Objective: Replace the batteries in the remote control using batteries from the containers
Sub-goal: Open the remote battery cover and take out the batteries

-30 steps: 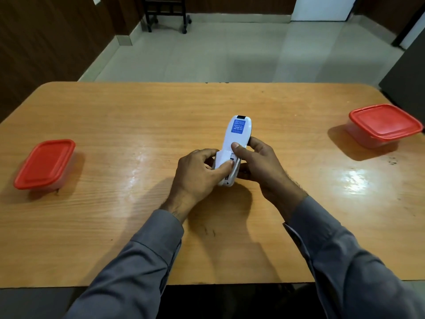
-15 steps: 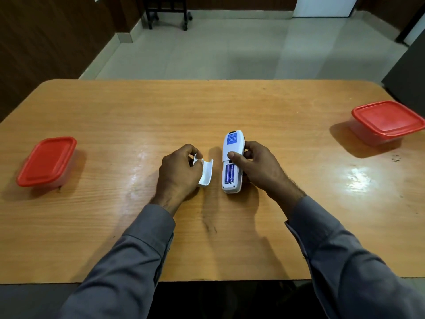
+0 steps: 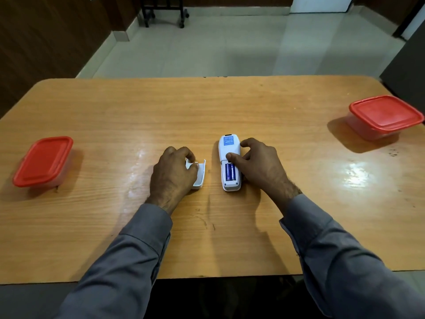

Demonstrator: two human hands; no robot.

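Remote control [image 3: 228,157] face-down mid tabletop [image 3: 230,107], blue batteries [image 3: 230,172] exposed. Right hand [image 3: 259,166] grips remote; left hand [image 3: 172,176] pinches battery cover [image 3: 199,174] just beside. Hands apart. Red-lidded containers: left container [image 3: 43,161] near left edge, right container [image 3: 386,116] at right edge, both well apart from hands.

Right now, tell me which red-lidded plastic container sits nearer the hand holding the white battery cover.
The red-lidded clear plastic container at the table's left edge: the left hand holds the white battery cover; the other container is far right.
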